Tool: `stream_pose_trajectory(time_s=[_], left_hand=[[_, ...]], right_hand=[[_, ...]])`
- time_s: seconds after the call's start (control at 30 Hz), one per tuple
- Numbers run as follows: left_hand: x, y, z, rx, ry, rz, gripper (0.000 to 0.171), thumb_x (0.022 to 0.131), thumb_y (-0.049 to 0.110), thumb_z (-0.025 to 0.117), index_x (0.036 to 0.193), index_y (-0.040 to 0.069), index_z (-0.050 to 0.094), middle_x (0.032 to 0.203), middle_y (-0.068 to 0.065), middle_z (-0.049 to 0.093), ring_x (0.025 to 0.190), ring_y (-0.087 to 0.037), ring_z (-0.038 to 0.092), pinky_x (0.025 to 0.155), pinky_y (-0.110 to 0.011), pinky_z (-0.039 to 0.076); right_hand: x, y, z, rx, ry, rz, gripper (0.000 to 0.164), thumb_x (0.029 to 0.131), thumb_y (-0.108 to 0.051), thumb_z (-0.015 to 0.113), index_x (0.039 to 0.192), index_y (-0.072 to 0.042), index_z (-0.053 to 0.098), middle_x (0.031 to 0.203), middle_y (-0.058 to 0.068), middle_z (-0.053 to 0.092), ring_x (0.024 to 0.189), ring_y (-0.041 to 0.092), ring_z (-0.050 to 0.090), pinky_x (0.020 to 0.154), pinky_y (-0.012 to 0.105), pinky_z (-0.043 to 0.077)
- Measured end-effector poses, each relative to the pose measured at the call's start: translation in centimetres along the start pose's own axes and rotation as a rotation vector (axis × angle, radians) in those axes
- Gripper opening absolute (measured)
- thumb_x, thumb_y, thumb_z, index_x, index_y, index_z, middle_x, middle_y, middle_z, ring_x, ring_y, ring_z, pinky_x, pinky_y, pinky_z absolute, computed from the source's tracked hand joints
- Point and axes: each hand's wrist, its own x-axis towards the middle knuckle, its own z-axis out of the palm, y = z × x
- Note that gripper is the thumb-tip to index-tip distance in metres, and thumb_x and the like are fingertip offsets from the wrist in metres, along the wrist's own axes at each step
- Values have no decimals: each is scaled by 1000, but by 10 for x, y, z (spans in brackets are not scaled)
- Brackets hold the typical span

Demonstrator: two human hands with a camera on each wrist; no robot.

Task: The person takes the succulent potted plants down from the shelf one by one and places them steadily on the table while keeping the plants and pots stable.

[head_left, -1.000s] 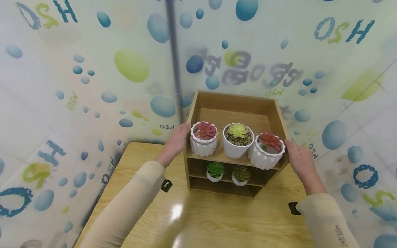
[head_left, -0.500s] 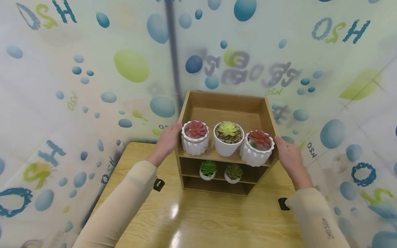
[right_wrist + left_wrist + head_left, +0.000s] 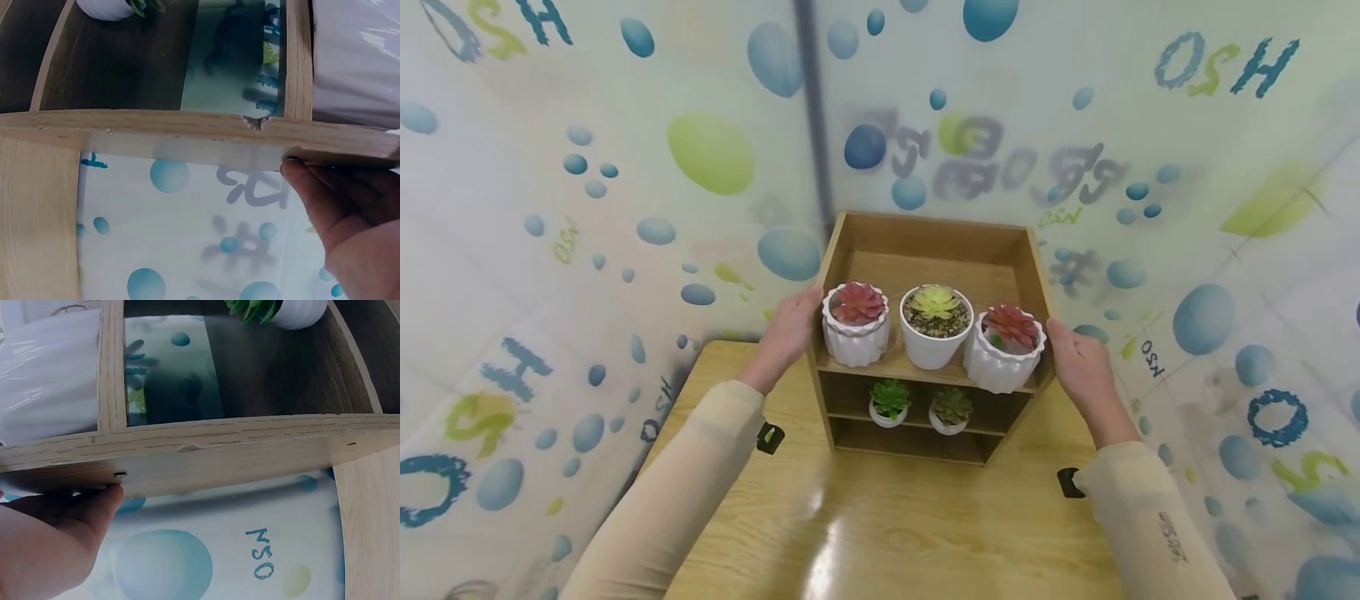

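Note:
A small wooden shelf unit [image 3: 910, 375] stands on the table near the back wall. My left hand [image 3: 786, 333] presses against its left side panel, and my right hand [image 3: 1084, 358] presses against the right one. In both wrist views the fingers lie along the outer panel faces, not wrapped round an edge. Along the upper shelf sit three white pots: a red succulent [image 3: 859, 304] at left, a yellow-green succulent [image 3: 934, 304] in the middle, a red succulent [image 3: 1011, 325] at right. Below are two smaller potted succulents, bright green [image 3: 890, 400] and dark green [image 3: 951, 407].
The light wooden table [image 3: 910, 525] reaches out in front of the shelf unit. Behind and on both sides hangs a patterned curtain wall [image 3: 715, 217] with blue and green ovals. A black strap [image 3: 769, 437] shows at the left wrist, another [image 3: 1070, 482] at the right.
The shelf unit has shifted left with its pots, both hands moving along on its sides. It now stands nearer the dark vertical stripe on the back wall. The pots keep their places.

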Motion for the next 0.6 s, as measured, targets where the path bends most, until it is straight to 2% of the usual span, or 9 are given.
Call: stream_pose_trajectory(time_s=[0.2, 0.4, 0.5, 0.6], left_hand=[[0, 2, -3, -20, 0, 22, 62, 112, 41, 32, 154, -3, 43, 161, -19, 40, 152, -34, 32, 126, -47, 24], [0, 0, -2, -30, 17, 34, 62, 112, 41, 32, 153, -3, 45, 159, -20, 43, 150, -35, 35, 125, -48, 26], [-1, 1, -1, -47, 15, 29, 62, 112, 40, 32, 153, -4, 43, 160, -20, 41, 151, -35, 33, 125, -47, 25], [-2, 1, 0, -51, 19, 34, 61, 112, 39, 31, 154, -5, 42, 160, -20, 40, 151, -35, 32, 126, -47, 25]], right_hand=[[1, -2, -2, -31, -20, -27, 61, 109, -47, 32, 58, -15, 38, 66, 8, 40, 75, 31, 48, 60, 36, 36], [4, -7, -6, -42, -41, -42, 58, 109, -43, 33, 58, -15, 37, 62, 3, 37, 64, 24, 41, 55, 34, 33], [5, -11, -8, -44, -76, -16, 59, 109, -46, 31, 59, -15, 37, 64, 4, 37, 65, 25, 42, 57, 34, 34], [5, -12, -10, -58, -100, 3, 59, 109, -48, 29, 61, -15, 39, 71, 9, 44, 76, 29, 48, 63, 35, 37]])
